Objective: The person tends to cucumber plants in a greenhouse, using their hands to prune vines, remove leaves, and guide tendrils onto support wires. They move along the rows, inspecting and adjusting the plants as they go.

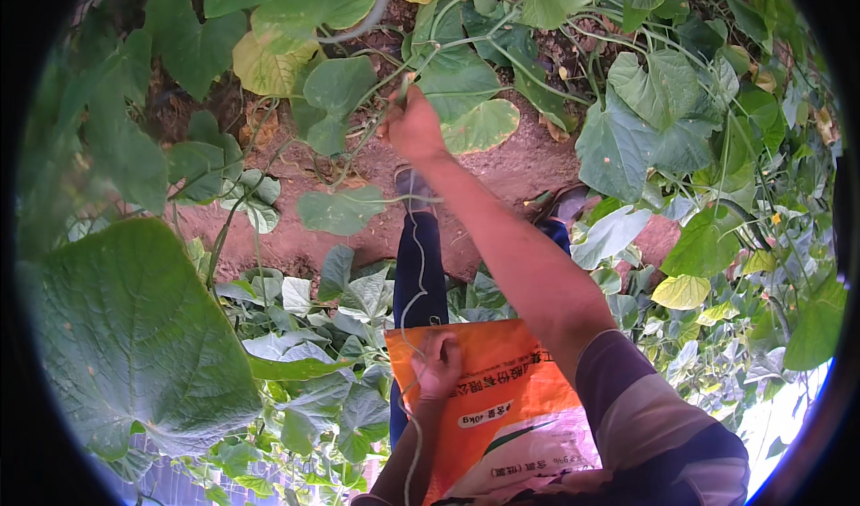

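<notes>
My right hand [413, 130] reaches forward among the vines, its fingers closed around a green vine stem [403, 95]. Broad leaves [480, 126] hang beside and behind it. Closer to my body, my left hand [440, 366] lies curled against an orange woven sack [494, 351] that bears printed writing. A thin white cord [415, 237] passes along the left hand's edge and runs down past the forearm. Whether those fingers grip the cord or the sack cannot be seen.
Leafy vines [645, 123] crowd both sides, with a large leaf [148, 338] close at the left. Reddish soil [504, 177] shows between the plants. My shoes [413, 185] stand on it. A blurred grey loop [366, 22] hangs at the top.
</notes>
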Motion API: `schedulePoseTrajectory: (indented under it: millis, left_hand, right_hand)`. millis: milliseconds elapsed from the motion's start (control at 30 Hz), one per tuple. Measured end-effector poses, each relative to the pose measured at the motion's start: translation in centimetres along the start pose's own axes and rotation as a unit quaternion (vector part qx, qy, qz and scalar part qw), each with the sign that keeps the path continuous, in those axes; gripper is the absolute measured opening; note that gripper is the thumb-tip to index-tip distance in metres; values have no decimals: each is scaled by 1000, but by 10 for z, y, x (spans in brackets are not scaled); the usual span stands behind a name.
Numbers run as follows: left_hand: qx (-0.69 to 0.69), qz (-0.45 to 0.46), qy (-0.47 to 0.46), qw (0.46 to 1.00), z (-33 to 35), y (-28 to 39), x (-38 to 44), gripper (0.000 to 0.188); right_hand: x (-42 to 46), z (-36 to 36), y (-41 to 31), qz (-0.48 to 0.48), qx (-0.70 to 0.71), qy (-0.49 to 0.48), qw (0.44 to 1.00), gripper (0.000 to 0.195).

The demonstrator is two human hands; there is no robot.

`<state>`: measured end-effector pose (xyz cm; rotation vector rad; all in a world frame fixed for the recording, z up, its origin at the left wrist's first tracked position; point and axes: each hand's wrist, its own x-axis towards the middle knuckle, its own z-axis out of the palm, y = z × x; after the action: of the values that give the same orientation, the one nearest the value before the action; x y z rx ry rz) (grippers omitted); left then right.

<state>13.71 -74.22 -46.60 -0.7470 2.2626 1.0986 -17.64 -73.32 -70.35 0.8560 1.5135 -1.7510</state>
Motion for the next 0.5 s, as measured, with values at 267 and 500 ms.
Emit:
schedulePoseTrajectory:
  millis: [267, 500]
  left_hand:
    - [3, 10, 5, 1000, 11, -1, -9, 9]
    - [5, 20, -3, 1000, 7, 3, 2, 8]
  right_hand:
    - [24, -234, -79, -400, -545, 270, 686, 46]
    - [-11, -372, -23, 55, -637, 131, 758, 100]
